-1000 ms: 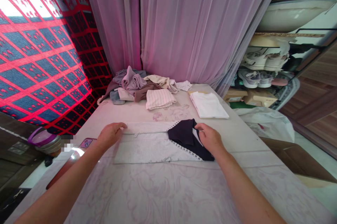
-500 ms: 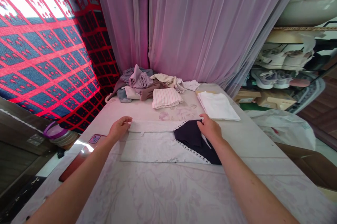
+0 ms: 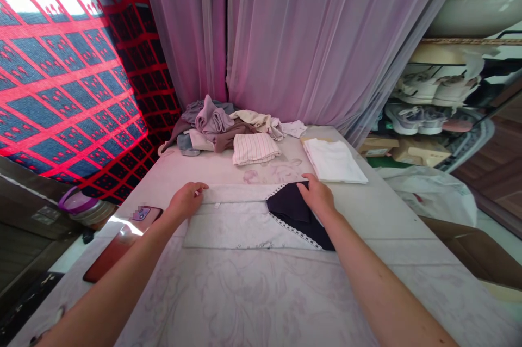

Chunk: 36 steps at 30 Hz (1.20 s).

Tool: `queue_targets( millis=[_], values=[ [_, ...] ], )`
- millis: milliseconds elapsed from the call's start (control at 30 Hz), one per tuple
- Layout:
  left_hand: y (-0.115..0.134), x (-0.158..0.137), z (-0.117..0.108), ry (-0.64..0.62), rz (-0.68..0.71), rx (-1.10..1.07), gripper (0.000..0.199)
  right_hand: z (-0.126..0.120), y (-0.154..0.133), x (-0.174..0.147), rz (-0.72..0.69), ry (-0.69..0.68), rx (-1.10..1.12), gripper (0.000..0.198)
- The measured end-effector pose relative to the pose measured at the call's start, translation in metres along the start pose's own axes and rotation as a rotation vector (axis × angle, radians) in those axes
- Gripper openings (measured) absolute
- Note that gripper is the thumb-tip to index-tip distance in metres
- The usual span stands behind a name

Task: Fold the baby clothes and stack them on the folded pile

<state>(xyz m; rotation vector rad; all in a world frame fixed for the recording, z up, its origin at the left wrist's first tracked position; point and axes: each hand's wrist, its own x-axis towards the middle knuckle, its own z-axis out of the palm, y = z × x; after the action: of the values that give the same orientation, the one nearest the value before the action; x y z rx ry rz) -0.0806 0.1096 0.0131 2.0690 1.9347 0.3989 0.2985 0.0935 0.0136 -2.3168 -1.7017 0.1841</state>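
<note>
A light grey shirt (image 3: 228,224) with a dark navy part (image 3: 289,208) edged in white lacy trim lies folded flat in front of me. Its far edge is turned over in a long strip. At the far left corner, my left hand (image 3: 190,197) is closed on the edge of that strip, fingertips on the cloth. My right hand (image 3: 318,194) pinches the far edge of the navy part, thumb and forefinger together. A small tag shows near the left of the fold.
Behind the shirt are a folded striped garment (image 3: 255,149), a heap of clothes (image 3: 214,121) and white folded cloth (image 3: 334,159). A phone (image 3: 141,214) and a reddish flat object (image 3: 110,254) lie left, near my forearm. A shoe rack (image 3: 424,118) stands right; a purple-lidded tub (image 3: 79,203) left.
The view has shifted slightly. Both hands stay at the far edge of the shirt; my right hand has moved a little left along the navy part.
</note>
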Motion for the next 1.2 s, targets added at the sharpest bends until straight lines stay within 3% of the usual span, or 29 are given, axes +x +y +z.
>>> queue_targets(
  millis=[267, 333, 400, 467, 567, 667, 900, 1200],
  values=[
    [0.014, -0.005, -0.010, -0.058, 0.057, 0.226, 0.037, -0.004, 0.002, -0.002, -0.039, 0.012, -0.105, 0.041],
    [0.025, -0.004, -0.010, -0.024, 0.138, 0.291, 0.036, -0.006, -0.005, -0.009, -0.070, 0.117, -0.153, 0.042],
    [0.037, 0.000, -0.004, -0.023, 0.293, 0.303, 0.037, -0.004, -0.016, -0.017, -0.207, 0.173, -0.172, 0.042],
    [0.048, 0.004, 0.009, -0.075, 0.405, 0.288, 0.043, 0.003, -0.026, -0.024, -0.406, 0.080, -0.165, 0.045],
    [0.058, 0.004, 0.031, -0.172, 0.357, 0.280, 0.056, 0.018, -0.033, -0.031, -0.529, -0.156, -0.164, 0.055],
    [0.058, 0.000, 0.043, -0.176, 0.285, 0.284, 0.059, 0.027, -0.028, -0.033, -0.453, -0.215, -0.177, 0.062],
    [0.055, -0.003, 0.043, -0.146, 0.222, 0.300, 0.056, 0.027, -0.008, -0.033, -0.237, -0.150, -0.222, 0.065],
    [0.064, -0.007, 0.043, -0.060, 0.165, 0.297, 0.052, 0.031, -0.009, -0.035, -0.227, -0.067, -0.168, 0.062]
  ],
)
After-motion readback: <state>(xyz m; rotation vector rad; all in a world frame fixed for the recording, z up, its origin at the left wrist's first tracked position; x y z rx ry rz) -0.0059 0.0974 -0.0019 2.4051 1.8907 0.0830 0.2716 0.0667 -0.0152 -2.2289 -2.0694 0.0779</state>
